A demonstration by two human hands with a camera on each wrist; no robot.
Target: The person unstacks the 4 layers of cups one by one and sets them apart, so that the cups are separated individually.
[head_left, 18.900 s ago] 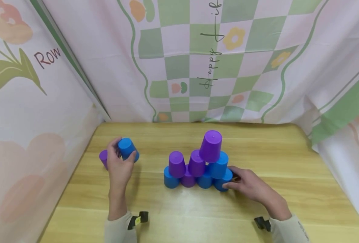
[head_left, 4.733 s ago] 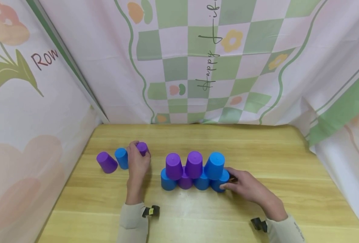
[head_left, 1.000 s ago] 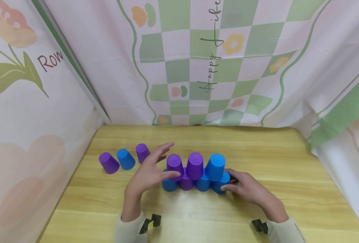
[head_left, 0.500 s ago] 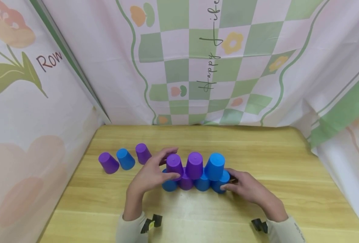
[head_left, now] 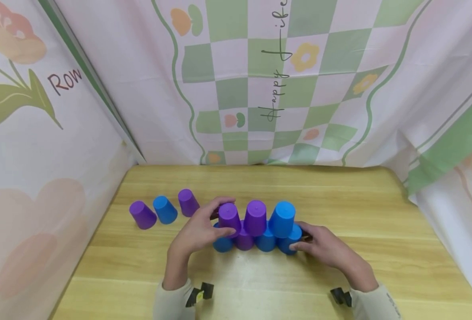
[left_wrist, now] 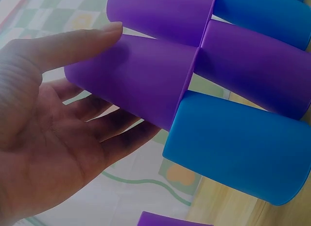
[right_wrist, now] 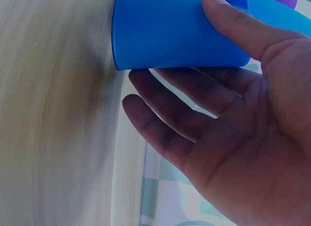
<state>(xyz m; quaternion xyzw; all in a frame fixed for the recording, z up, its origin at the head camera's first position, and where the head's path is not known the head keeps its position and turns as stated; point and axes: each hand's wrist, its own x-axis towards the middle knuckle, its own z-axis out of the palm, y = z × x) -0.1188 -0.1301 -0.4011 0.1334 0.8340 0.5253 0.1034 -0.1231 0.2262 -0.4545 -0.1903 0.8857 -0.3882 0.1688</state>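
Observation:
Upside-down cups form two tiers on the table. My left hand (head_left: 196,231) holds the leftmost upper purple cup (head_left: 228,217), thumb in front and fingers behind; the left wrist view shows this purple cup (left_wrist: 131,78) resting on a blue cup (left_wrist: 233,146) and a purple cup beside it. Beside it on the upper tier stand another purple cup (head_left: 255,218) and a blue cup (head_left: 282,218). My right hand (head_left: 327,246) grips the blue cup (head_left: 287,246) at the bottom right end, its thumb on the near side; the right wrist view shows that blue cup (right_wrist: 165,31) upright on its rim.
Left of the tiers stand a purple cup (head_left: 143,215), a blue cup (head_left: 165,210) and another purple cup (head_left: 188,202), upside down and apart. The wooden table (head_left: 243,289) meets a patterned curtain (head_left: 160,111) at the back and left.
The top purple cup has come off the pile, and cups now stand at the left. My left hand has moved right and closed its fingers on the upper left purple cup. The right hand stayed.

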